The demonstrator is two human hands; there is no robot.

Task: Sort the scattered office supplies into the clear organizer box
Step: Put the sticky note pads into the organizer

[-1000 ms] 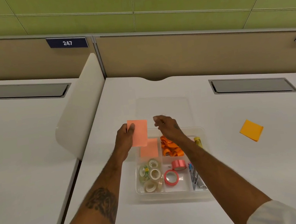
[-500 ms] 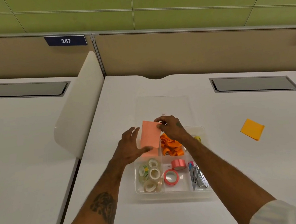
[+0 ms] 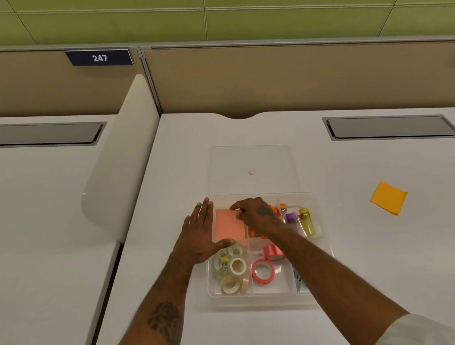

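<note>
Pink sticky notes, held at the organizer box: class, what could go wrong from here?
1. The pink sticky notes, pinched by the right hand, may wedge tilted in the organizer box rather than lie flat.
2. The orange sticky notes, far right on the desk, could get forgotten.

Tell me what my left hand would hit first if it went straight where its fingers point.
Likely the clear lid lying flat beyond the organizer box. The left hand points away along the box's left wall, so it might clip only its left edge.
</note>
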